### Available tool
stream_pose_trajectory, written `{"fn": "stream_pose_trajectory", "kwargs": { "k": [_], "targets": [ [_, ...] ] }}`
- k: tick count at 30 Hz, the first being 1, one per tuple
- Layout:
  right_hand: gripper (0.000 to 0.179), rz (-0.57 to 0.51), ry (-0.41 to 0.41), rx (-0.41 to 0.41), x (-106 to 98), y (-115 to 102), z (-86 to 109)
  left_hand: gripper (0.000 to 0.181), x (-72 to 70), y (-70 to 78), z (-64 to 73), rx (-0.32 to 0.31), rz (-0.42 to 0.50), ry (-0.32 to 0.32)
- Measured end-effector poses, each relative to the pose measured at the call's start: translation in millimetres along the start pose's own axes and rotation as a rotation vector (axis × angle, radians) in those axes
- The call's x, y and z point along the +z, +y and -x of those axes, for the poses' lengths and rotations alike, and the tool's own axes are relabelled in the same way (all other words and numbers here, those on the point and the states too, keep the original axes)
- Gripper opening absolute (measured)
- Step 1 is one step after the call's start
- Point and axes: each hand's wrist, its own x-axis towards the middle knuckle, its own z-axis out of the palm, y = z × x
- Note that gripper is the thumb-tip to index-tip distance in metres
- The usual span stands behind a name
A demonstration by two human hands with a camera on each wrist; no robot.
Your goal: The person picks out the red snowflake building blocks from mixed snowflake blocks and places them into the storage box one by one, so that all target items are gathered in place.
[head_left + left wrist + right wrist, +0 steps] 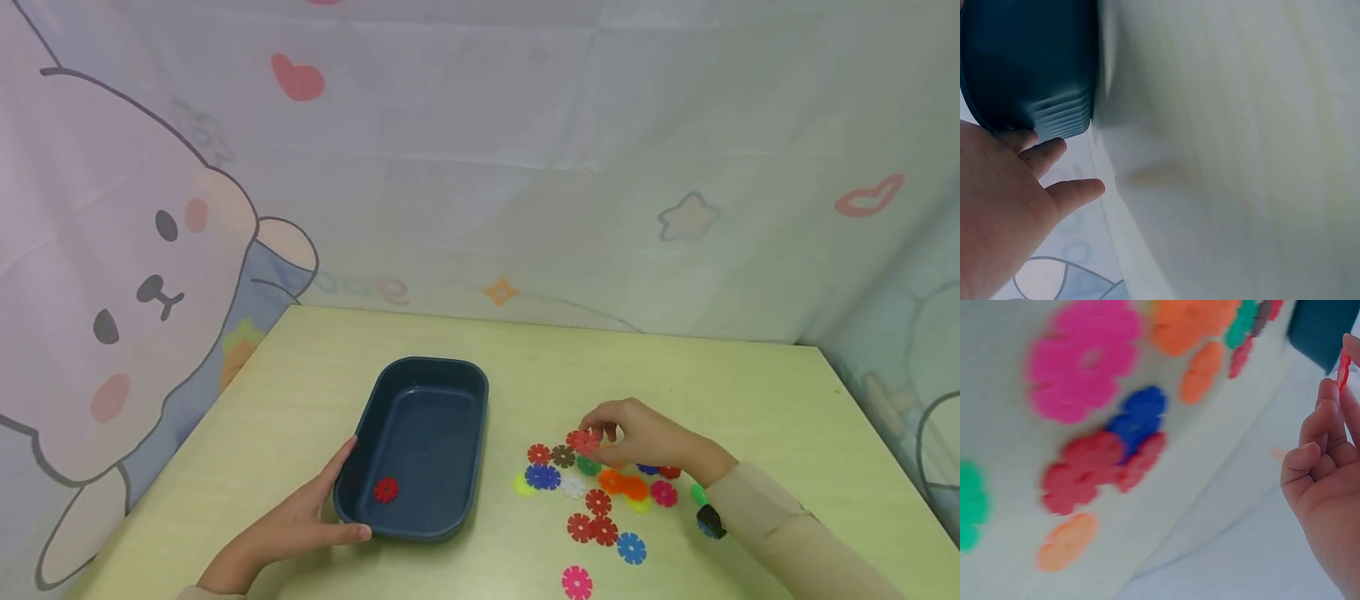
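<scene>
My right hand (633,433) pinches a red flower-shaped plastic disc (1343,370) between thumb and fingertip, above a scatter of similar discs; the other fingers curl loosely. Beside the dark blue rectangular tub (483,417), my left hand (303,521) has its fingers extended along the left wall and its thumb at the near corner. In the left wrist view those fingers (1046,156) lie against the tub's outer side. One red disc (386,490) lies inside the tub, near its front left.
Loose discs spread right of the tub, among them a brown disc (562,456), a white disc (573,486), a light blue disc (632,548) and a pink disc (577,582). Several lie under the right forearm. A printed cloth (480,167) hangs behind the pale table (322,375).
</scene>
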Motion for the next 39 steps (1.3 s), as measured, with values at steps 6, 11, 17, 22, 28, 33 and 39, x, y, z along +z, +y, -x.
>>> {"fn": "stream_pose_trajectory", "kwargs": {
  "k": [6,11,17,22,28,33,39],
  "targets": [
    [0.023,0.027,0.012,-0.06,-2,-16,-17.7,0.111,-0.3,-0.4,-0.1,-0.006,-0.016,-0.004],
    [0.025,0.055,0.004,-0.104,-3,-36,-36.8,0.111,-0.7,-1.6,0.7,-0.02,-0.011,-0.013],
    [0.025,0.075,0.002,-0.206,0,-58,-64.9,0.111,-1.1,-3.5,1.0,-0.03,-0.015,-0.009],
    [0.026,0.05,-0.016,-0.279,7,-75,-86.6,0.111,-0.8,-4.0,-0.5,-0.011,-0.017,-0.005],
    [0.028,0.059,-0.013,-0.319,20,-90,-112.8,0.111,-1.0,-5.1,-1.5,-0.013,-0.003,-0.011],
    [0.03,0.064,-0.017,-0.345,31,-100,-132.6,0.111,-0.8,-5.1,-2.1,-0.024,0.006,-0.012],
    [0.031,0.074,-0.033,-0.34,45,-110,-152.1,0.111,-0.8,-5.4,-3.6,-0.021,0.004,-0.008]
  ]
}}
